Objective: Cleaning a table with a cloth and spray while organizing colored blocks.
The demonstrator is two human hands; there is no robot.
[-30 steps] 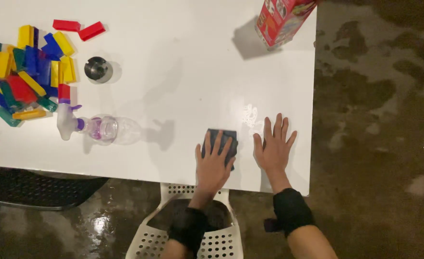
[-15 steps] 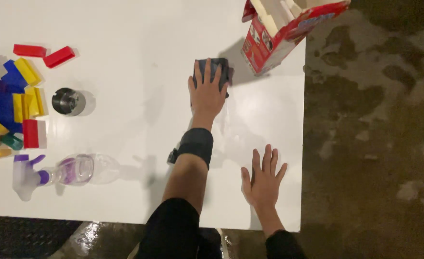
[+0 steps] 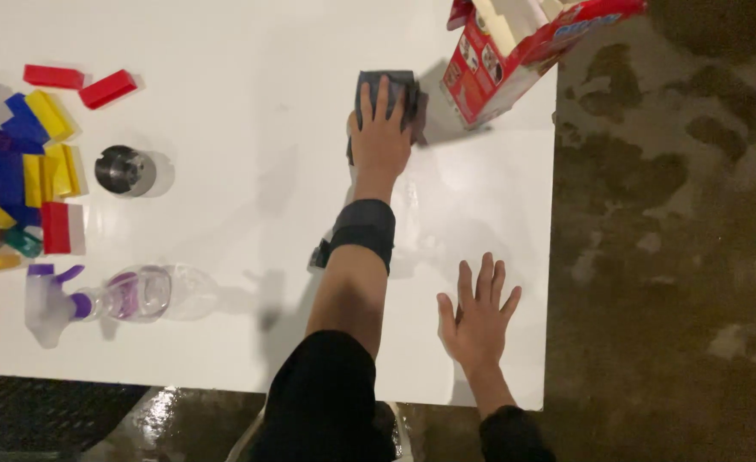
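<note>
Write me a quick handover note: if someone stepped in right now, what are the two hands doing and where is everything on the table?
Left hand: arm stretched out, palm pressing the dark cloth flat on the white table.
Right hand: empty, fingers spread, flat on the table near its front edge.
The cloth lies beside the red carton. The spray bottle lies on its side at the left, beyond it a metal cup and coloured blocks.
Done: wet sheen shows between the hands.
Left: the rest looks dry.

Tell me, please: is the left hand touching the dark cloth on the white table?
Touching. The head view shows the left hand lying flat on the dark cloth, its fingers spread over the cloth's near part, with no gap visible.
</note>
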